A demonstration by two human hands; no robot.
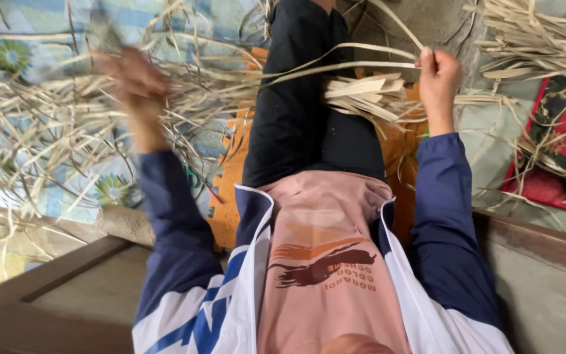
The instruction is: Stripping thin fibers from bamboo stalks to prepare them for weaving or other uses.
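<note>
Head view. The right hand (437, 77) has its grip closed on long, flat, pale dried leaf strips (355, 58), pinched at their ends so they stretch taut across the black-trousered leg (302, 105). The left hand (135, 82) is raised and blurred among a loose tangle of the same pale strips (54, 124); its grip I cannot tell. A cut bundle of strips (365, 92) rests beside the leg on an orange mat (234, 157), within reach.

Two hands, the left hand (135, 82) and right hand (437, 78), one orange mat (234, 164), one red cloth (561, 131), and pale strips (47, 124) beyond counting.
</note>
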